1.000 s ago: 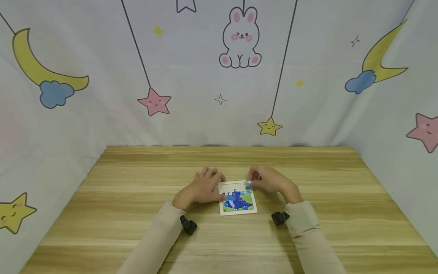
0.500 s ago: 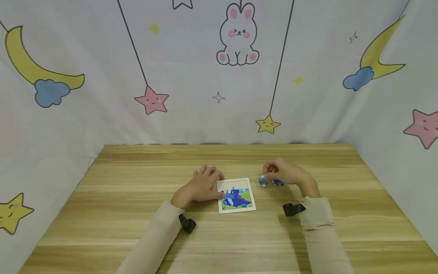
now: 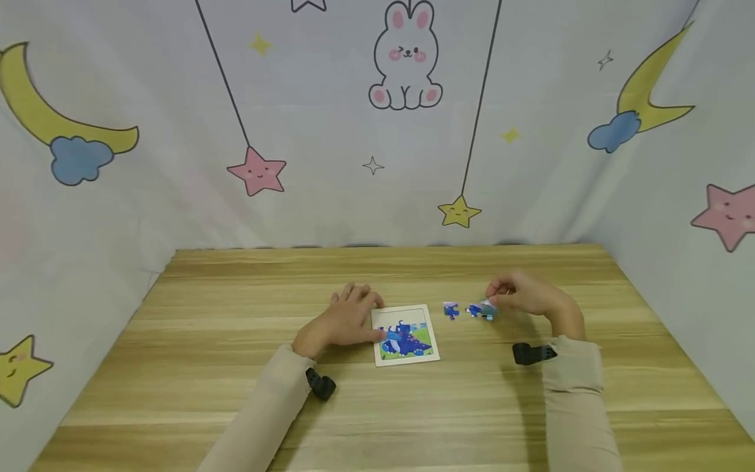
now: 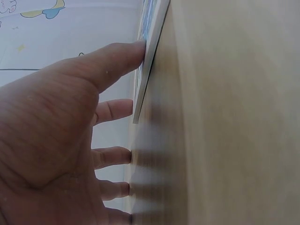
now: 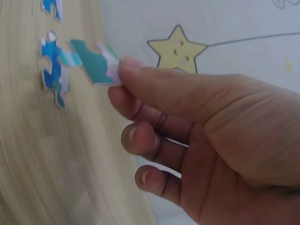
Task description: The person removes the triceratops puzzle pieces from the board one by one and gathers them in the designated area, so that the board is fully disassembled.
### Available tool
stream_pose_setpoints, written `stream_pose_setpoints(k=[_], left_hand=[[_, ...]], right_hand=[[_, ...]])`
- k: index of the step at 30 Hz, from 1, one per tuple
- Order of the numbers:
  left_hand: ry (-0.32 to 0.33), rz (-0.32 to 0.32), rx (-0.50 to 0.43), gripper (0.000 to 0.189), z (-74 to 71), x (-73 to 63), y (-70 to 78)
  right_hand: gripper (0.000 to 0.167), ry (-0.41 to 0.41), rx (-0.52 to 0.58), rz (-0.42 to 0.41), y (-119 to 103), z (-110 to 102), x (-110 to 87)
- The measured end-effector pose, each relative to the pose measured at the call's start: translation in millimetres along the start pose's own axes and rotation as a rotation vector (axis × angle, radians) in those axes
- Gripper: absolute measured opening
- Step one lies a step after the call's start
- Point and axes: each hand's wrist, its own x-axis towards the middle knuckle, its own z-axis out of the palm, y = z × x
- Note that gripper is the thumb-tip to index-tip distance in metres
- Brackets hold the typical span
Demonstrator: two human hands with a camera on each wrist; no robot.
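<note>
Fingers (image 5: 123, 101) of the right hand (image 3: 527, 294) were clamped on a teal-and-white jigsaw piece (image 5: 96, 68), thumb against index, with the rest curled in. On my feed, the left hand (image 3: 345, 321) had its fingers spread apart.

Nearest me, two beige sleeves (image 3: 259, 406) reached in over the wood-grain desk (image 3: 413, 419), a black wrist camera (image 3: 320, 383) at each cuff. Beyond these I had the white-rimmed puzzle tray (image 3: 407, 362), flat between the hands. The left thumb lay on its left side, over the blue dinosaur picture (image 3: 407, 339), and the left index fingertip was at its upper left corner. The picture filled the lower part; pale board showed above.

To the tray's right, just beside it, lay a loose blue piece (image 3: 451, 310). Farther right, more blue pieces (image 5: 50, 65) lay near the pinched one; I couldn't tell whether they touched it.

Behind the desk hung a white curtain (image 3: 330, 118) printed with a rabbit, stars and moons.
</note>
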Motion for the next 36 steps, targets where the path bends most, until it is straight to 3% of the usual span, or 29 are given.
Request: stream_pose_setpoints(k=[7, 14, 24, 36], left_hand=[[0.002, 0.009, -0.001, 0.053, 0.6, -1.1, -0.3], [0.002, 0.012, 0.0, 0.053, -1.8, -1.2, 0.3], [-0.005, 0.004, 0.008, 0.055, -0.4, -3.0, 0.3], [-0.034, 0.016, -0.013, 0.059, -4.4, -5.3, -2.4]], right_hand=[[0.01, -0.03, -0.054, 0.056, 13, -4, -8.1], [0.009, 0.002, -0.085, 0.1, 22, -6, -10.9], [0.008, 0.03, -0.084, 0.096, 26, 0, -9.0], [0.012, 0.047, -0.078, 0.147, 24, 1, -5.2]])
